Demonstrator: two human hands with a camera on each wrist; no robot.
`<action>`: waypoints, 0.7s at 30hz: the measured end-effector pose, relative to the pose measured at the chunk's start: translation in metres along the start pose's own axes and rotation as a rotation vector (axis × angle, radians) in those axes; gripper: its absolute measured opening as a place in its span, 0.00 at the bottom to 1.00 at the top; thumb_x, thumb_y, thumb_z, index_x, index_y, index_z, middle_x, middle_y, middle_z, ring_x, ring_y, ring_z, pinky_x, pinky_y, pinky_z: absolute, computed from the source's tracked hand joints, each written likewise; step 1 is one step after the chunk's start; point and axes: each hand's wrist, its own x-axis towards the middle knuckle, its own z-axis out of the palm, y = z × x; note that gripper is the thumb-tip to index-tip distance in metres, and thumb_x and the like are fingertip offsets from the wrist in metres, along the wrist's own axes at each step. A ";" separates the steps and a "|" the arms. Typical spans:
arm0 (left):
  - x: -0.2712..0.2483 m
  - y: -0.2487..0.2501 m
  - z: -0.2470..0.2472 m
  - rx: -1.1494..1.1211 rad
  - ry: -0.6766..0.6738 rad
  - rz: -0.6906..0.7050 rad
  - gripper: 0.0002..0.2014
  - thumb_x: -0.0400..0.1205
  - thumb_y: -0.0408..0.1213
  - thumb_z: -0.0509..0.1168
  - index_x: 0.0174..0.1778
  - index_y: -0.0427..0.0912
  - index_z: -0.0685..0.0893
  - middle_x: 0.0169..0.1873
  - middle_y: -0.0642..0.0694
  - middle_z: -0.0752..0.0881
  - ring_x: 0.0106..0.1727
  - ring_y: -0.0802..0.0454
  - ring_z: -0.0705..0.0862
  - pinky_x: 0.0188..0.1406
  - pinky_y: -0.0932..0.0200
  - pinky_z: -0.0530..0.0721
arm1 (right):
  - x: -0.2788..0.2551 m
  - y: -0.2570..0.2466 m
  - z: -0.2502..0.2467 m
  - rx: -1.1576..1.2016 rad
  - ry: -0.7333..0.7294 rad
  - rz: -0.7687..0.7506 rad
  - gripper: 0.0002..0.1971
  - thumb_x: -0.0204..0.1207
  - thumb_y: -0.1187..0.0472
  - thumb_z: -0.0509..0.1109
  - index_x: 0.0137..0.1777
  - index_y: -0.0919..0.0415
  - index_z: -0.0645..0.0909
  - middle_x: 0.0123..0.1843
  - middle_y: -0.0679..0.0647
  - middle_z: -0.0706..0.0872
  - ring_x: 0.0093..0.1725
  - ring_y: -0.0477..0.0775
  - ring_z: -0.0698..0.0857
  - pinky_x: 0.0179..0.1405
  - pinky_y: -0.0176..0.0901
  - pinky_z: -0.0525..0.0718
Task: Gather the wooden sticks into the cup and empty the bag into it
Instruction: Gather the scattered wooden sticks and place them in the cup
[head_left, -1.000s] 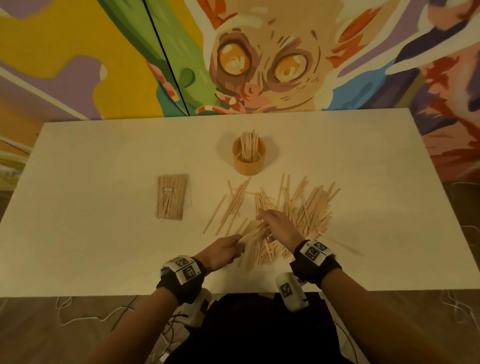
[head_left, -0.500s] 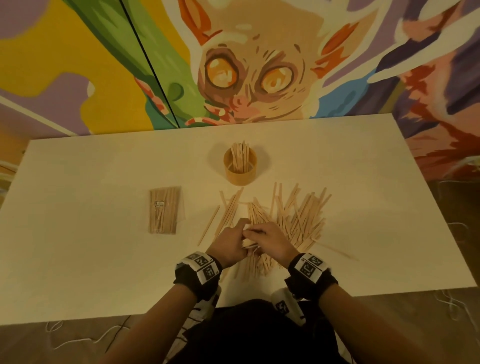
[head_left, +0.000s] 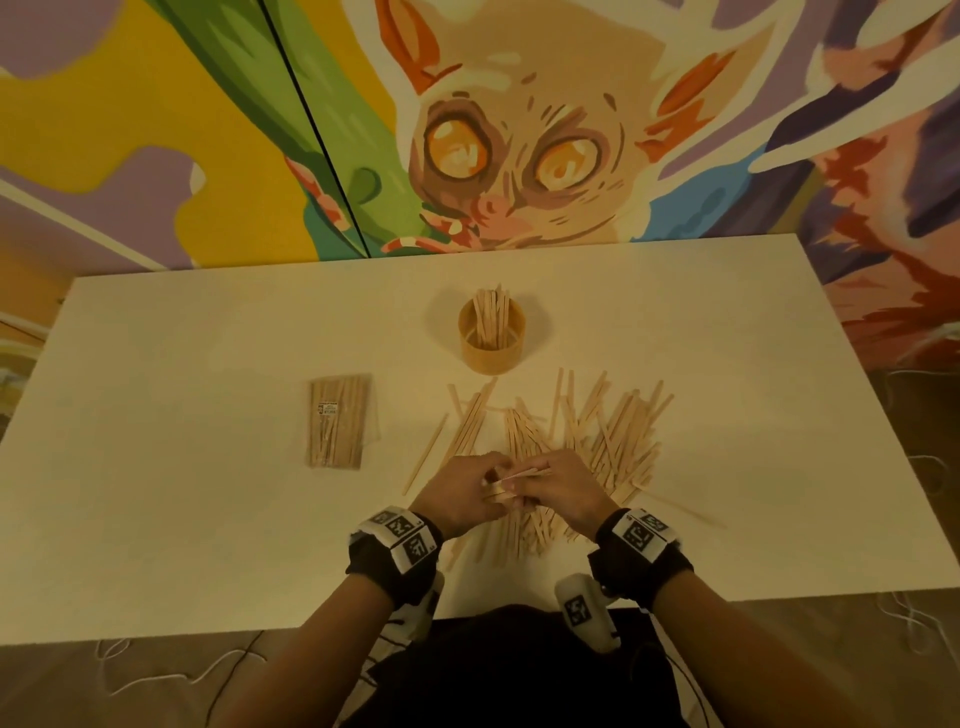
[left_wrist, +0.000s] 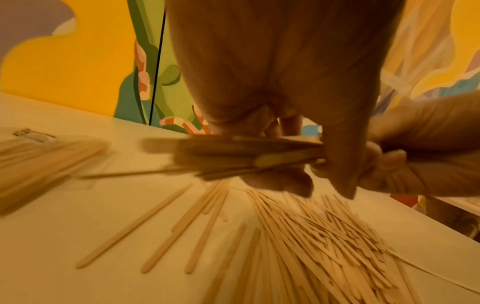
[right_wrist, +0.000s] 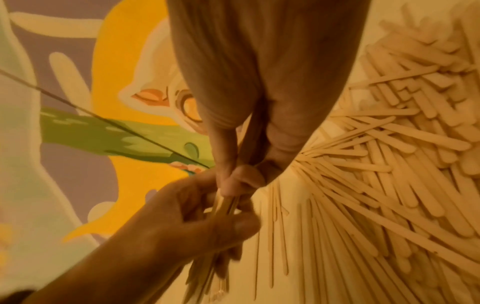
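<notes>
A round wooden cup (head_left: 491, 343) stands mid-table with several sticks upright in it. Loose wooden sticks (head_left: 613, 436) lie in a heap in front of it. A clear bag of sticks (head_left: 337, 420) lies flat to the left. Both hands meet just above the heap's near edge. My left hand (head_left: 467, 493) grips a bundle of sticks (left_wrist: 233, 156), which juts out to the left in the left wrist view. My right hand (head_left: 556, 491) pinches the same bundle (right_wrist: 223, 205) from the other side, thumb and fingers curled on it.
The white table (head_left: 182, 545) ends just behind my wrists. A painted mural wall (head_left: 519, 130) rises behind the far edge. A few single sticks (head_left: 426, 460) lie apart left of the heap. Cables (head_left: 156, 680) trail on the floor below.
My hands have come together over the near side of the heap. The left hand moved right and now holds a gathered bundle with the right hand, slightly lifted off the table.
</notes>
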 end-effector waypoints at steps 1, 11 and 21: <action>-0.003 -0.002 -0.005 0.015 -0.005 -0.030 0.20 0.74 0.43 0.76 0.61 0.49 0.83 0.44 0.56 0.83 0.38 0.62 0.79 0.40 0.69 0.73 | -0.001 0.001 -0.004 0.029 0.010 0.012 0.07 0.72 0.69 0.78 0.49 0.71 0.91 0.33 0.67 0.88 0.30 0.55 0.84 0.31 0.39 0.83; -0.035 -0.017 -0.030 -0.677 0.172 -0.284 0.13 0.83 0.47 0.66 0.53 0.43 0.89 0.42 0.46 0.91 0.37 0.40 0.90 0.22 0.58 0.82 | -0.007 -0.002 -0.015 0.335 -0.009 0.124 0.11 0.75 0.73 0.73 0.55 0.78 0.86 0.35 0.64 0.84 0.33 0.54 0.81 0.33 0.37 0.83; -0.017 -0.008 -0.011 -0.853 0.380 -0.274 0.10 0.76 0.37 0.75 0.35 0.32 0.90 0.23 0.40 0.83 0.17 0.46 0.80 0.18 0.61 0.78 | 0.002 -0.011 0.014 0.251 0.080 0.117 0.20 0.82 0.52 0.68 0.51 0.73 0.87 0.40 0.67 0.89 0.28 0.56 0.84 0.25 0.41 0.80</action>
